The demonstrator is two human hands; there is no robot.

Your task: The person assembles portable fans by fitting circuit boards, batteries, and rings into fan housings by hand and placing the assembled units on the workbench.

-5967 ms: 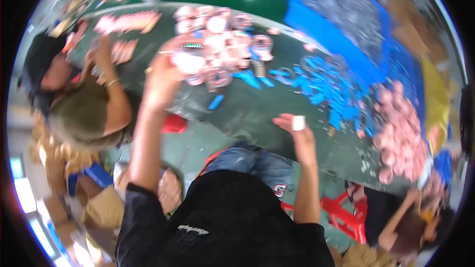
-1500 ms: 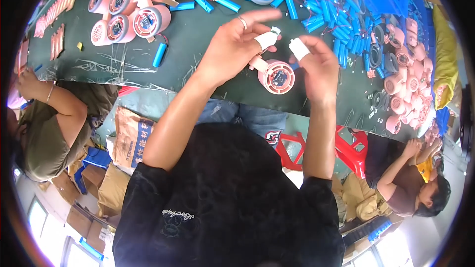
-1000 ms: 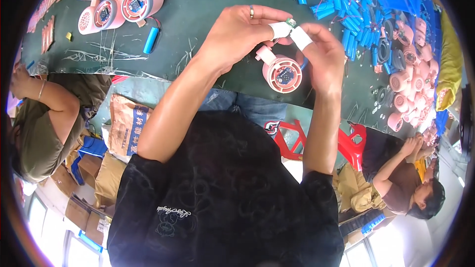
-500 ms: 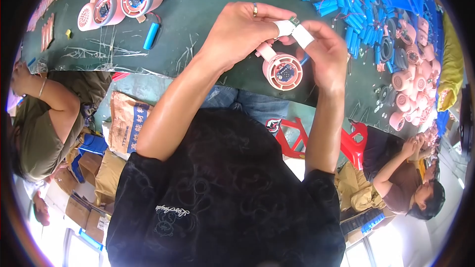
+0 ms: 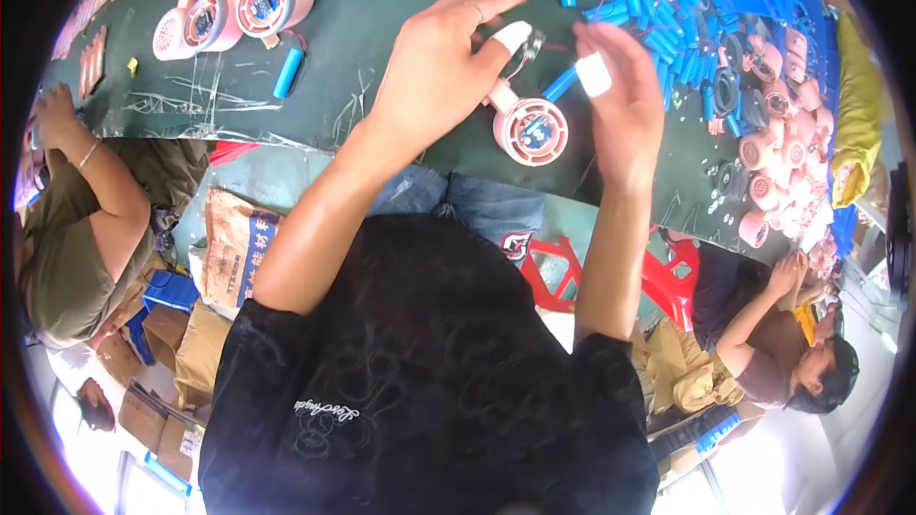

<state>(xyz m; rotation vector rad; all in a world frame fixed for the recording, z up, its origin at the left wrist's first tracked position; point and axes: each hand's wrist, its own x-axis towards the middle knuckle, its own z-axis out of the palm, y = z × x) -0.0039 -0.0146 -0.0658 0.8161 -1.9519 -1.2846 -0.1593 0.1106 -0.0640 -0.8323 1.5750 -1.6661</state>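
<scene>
You are working over a matt dark green tabletop [image 5: 382,67]. The pink fan housing [image 5: 530,130] is looking like smooth plastic, and the blue cells [image 5: 288,72] are showing a glossy wrap.
</scene>
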